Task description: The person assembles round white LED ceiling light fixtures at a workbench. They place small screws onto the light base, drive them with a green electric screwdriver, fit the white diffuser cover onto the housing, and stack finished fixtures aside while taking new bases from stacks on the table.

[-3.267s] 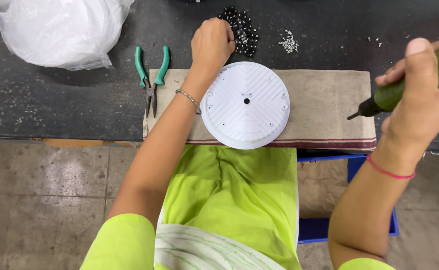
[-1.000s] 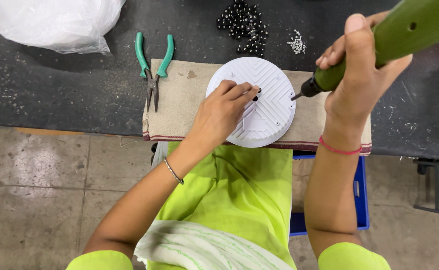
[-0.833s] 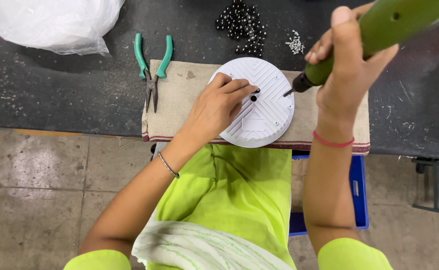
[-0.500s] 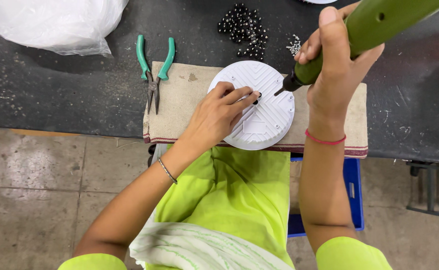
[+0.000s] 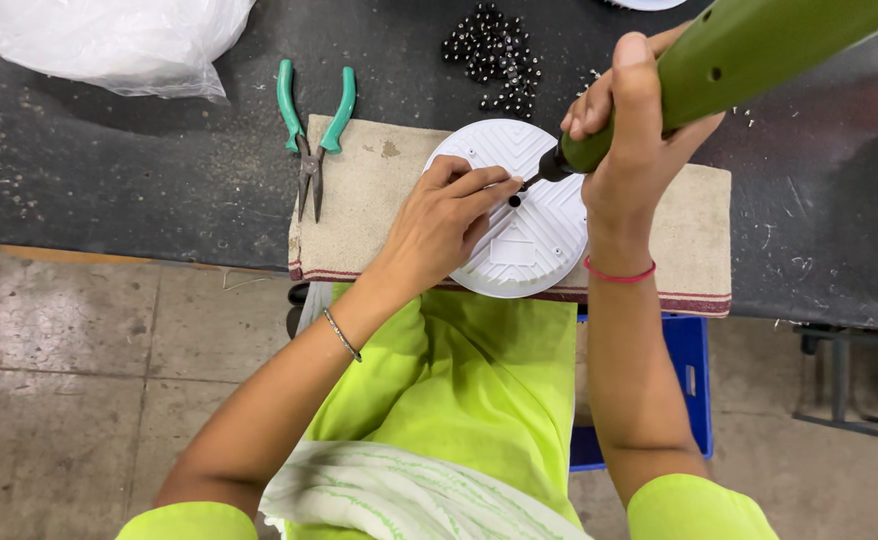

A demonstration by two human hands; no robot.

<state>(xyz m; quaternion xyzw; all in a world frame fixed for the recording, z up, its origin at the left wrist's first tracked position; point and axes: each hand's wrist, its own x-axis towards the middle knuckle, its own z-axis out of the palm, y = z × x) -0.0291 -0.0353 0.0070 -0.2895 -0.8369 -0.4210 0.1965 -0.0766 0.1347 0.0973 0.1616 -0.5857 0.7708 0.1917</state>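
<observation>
On dark worktop (image 5: 139, 170), beige cloth (image 5: 369, 200) under white disc (image 5: 529, 245).

The round disc (image 5: 519, 240) looks like white matt plastic, ribbed with fine ridges. Under it lies a coarse beige cloth mat (image 5: 689, 240), stained, with a woven striped hem. Left of the disc, the pliers (image 5: 311, 140) have dull metal jaws and glossy teal plastic grips. The screwdriver (image 5: 739, 60) body above the disc is smooth green plastic.

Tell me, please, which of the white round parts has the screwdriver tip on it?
The white disc on the cloth, under both hands; the others lie cut off at the bench's edges.
</observation>
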